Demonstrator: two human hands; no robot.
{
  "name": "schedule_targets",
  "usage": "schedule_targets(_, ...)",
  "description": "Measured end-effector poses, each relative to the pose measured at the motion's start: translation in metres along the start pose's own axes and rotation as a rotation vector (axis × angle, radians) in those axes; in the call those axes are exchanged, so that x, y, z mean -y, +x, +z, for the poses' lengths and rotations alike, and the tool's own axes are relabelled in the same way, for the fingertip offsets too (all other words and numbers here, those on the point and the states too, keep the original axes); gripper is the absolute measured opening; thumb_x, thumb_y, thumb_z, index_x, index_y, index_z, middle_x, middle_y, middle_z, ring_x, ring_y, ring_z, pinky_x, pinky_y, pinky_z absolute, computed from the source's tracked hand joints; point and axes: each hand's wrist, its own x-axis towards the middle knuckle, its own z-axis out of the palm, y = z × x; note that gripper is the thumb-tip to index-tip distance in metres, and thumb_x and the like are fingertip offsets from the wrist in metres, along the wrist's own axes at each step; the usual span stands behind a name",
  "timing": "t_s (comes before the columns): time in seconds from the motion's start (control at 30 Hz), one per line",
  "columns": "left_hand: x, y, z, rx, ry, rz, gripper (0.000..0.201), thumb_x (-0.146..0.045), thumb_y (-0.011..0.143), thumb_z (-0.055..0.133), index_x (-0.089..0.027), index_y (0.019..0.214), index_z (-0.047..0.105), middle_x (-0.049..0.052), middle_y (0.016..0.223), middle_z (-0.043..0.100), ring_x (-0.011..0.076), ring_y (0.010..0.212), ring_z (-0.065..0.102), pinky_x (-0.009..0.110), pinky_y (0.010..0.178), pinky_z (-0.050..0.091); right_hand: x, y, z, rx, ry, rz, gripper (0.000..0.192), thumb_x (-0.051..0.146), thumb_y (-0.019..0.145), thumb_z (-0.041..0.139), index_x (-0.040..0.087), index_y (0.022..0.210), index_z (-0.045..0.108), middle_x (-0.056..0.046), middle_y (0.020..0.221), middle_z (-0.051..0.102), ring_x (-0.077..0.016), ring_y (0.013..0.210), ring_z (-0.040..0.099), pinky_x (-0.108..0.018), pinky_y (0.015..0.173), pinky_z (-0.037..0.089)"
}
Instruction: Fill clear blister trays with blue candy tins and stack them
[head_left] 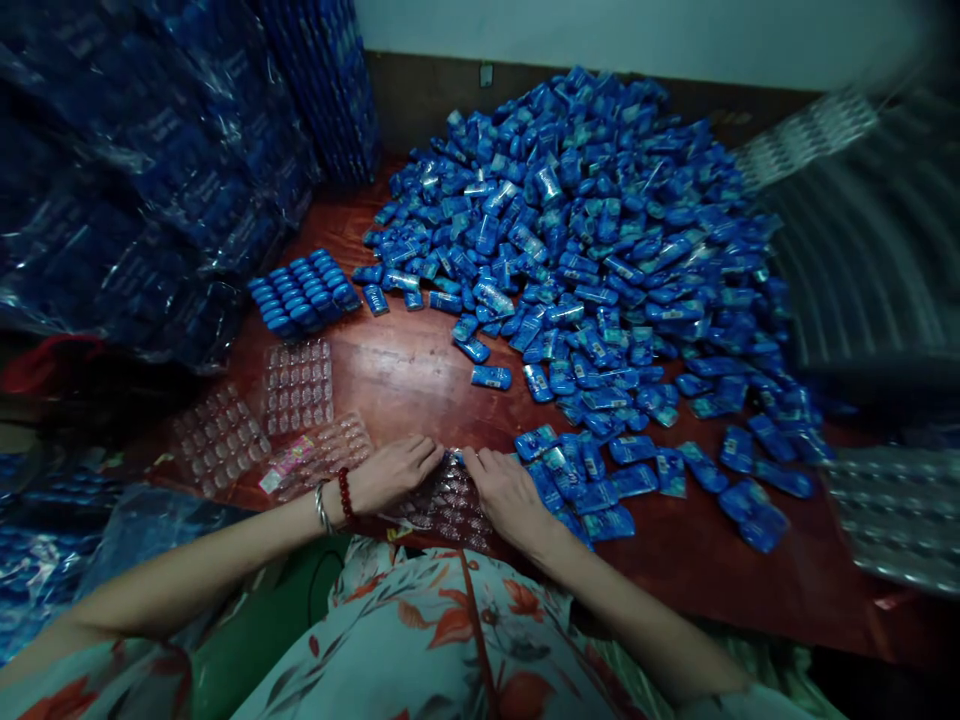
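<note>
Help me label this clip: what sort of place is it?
Likely a small packing workshop: a heap of blue sachets on a red table, clear blister trays, one filled tray.

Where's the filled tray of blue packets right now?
In the head view the filled tray sits upper left on the wooden table, beyond the empty clear trays and left of the blue packet pile.
</note>
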Motion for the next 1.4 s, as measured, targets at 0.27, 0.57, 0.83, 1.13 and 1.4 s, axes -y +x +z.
schedule_targets(0.27,-0.014,0.008,-0.007,0.1,0.174,0.038,0.027,-0.012,0.088,0.039,-0.008,0.112,0.05,0.012,0.1,0.056,0.0213,0.092,0.053,0.033,0.079,0.049,0.016,0.007,-0.007,0.046,-0.134,-0.08,0.026,0.008,0.085,0.04,0.011,0.11,0.049,-0.008,0.084,0.056,-0.0194,0.075,0.053,-0.032,0.068,0.041)
schedule_targets(0.57,0.002,0.009,0.01,-0.246,0.1,-0.017,0.042,-0.009,0.085,0.042,-0.011,0.127,0.042,0.012,0.11,0.055,0.0204,0.099,0.05,0.034,0.086,0.045,0.0,0.012,0.003,-0.009,-0.039,0.029,0.033,0.017,0.09,0.043,0.015,0.123,0.047,-0.009,0.091,0.06,-0.0195,0.085,0.055,-0.032,0.074,0.039)
schedule_targets(0.83,0.036,0.068,-0.043,-0.395,-0.021,-0.055,0.03,-0.031,0.094,0.036,-0.018,0.102,0.061,0.006,0.094,0.063,0.0172,0.086,0.056,0.03,0.077,0.043,-0.069,0.042,-0.01,-0.101,0.23,0.068,0.028,0.031,0.094,0.039,0.021,0.112,0.058,-0.007,0.103,0.061,-0.0175,0.095,0.054,-0.03,0.082,0.039)
schedule_targets(1.13,0.06,0.169,-0.044,-0.16,0.268,-0.043,0.025,-0.008,0.086,0.037,-0.005,0.101,0.057,0.018,0.104,0.056,0.0236,0.093,0.055,0.035,0.077,0.046,-0.098,0.083,0.0,0.071,-0.021,0.109,0.035,0.02,0.087,0.044,0.011,0.121,0.05,-0.015,0.108,0.056,-0.0264,0.101,0.05,-0.037,0.082,0.04)
schedule_targets(1.4,0.085,0.094,-0.037,-0.352,0.075,-0.18,0.031,-0.016,0.09,0.036,-0.01,0.117,0.05,0.016,0.111,0.055,0.0202,0.088,0.059,0.034,0.077,0.049,-0.085,-0.019,-0.022,-0.204,0.726,0.329,0.032,0.035,0.089,0.046,0.02,0.118,0.047,-0.006,0.105,0.063,-0.0189,0.093,0.061,-0.029,0.076,0.048)
